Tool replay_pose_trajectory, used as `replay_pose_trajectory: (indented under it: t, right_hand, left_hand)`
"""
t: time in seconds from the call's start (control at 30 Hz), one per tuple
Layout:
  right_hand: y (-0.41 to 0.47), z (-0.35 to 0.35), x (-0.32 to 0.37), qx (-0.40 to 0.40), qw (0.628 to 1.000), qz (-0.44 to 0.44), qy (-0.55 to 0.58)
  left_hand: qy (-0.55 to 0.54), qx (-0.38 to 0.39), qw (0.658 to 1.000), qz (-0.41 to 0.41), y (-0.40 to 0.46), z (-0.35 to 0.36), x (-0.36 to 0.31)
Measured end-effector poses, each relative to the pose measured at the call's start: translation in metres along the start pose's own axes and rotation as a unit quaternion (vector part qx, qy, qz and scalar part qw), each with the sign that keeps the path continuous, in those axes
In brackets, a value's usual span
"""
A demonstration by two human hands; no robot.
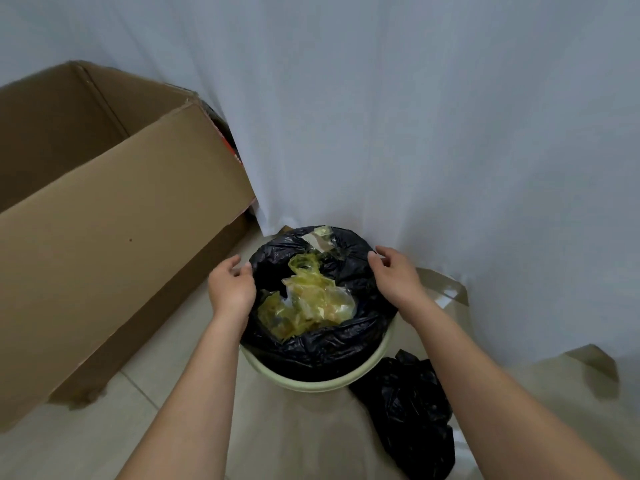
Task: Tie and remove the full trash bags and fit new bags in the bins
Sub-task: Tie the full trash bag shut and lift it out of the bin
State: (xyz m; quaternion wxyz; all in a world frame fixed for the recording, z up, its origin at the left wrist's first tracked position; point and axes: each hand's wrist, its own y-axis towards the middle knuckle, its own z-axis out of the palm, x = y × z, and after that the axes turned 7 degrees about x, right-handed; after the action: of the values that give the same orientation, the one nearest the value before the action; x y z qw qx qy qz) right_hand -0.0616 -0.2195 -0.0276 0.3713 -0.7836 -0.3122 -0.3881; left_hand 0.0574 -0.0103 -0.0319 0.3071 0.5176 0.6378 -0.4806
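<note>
A pale green round bin [313, 384] stands on the floor, lined with a black trash bag [332, 348] folded over its rim. Yellowish crumpled plastic waste [308, 303] fills the bag. My left hand [231, 289] is at the bag's left edge, its curled fingers touching the black plastic. My right hand [394, 275] is at the bag's right edge, with fingertips on the plastic. Whether either hand grips the bag is unclear. A second black bag [412, 414] lies crumpled on the floor to the right of the bin.
A big open cardboard box [114, 216] stands close on the left. A white curtain [415, 133] hangs behind the bin and to the right. Flat brown cardboard pieces [446, 289] lie under the curtain. The floor is pale tile [104, 441].
</note>
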Motion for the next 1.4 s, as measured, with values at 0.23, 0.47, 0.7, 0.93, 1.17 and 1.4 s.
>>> replay_pose_trajectory:
  t: [0.23,0.47,0.7,0.93,1.17,1.4]
  right_hand:
    - [-0.004,0.008,-0.002,-0.110,0.990,-0.022,0.084]
    - [-0.014,0.004,0.011,-0.117,0.979,-0.117,0.116]
    - [-0.018,-0.001,0.012,-0.046,0.988,-0.104,0.106]
    - [-0.018,-0.005,0.011,-0.008,0.997,-0.070,0.026]
    - [-0.030,-0.013,0.016,-0.066,0.988,-0.118,0.077]
    - [-0.070,-0.030,0.002,-0.113,0.978,-0.171,0.038]
  left_hand:
    - [-0.038,-0.077,0.996,0.019,-0.010,-0.004,0.000]
    - [-0.073,-0.030,0.994,0.079,-0.026,-0.009,-0.017]
    - [0.110,0.026,0.992,0.063,-0.029,-0.011,-0.019]
    - [0.179,-0.014,0.978,0.109,-0.033,-0.011,-0.015]
    - [0.023,-0.054,0.991,0.119,-0.041,-0.022,-0.031]
    - [0.031,-0.024,0.991,0.129,-0.073,-0.052,-0.037]
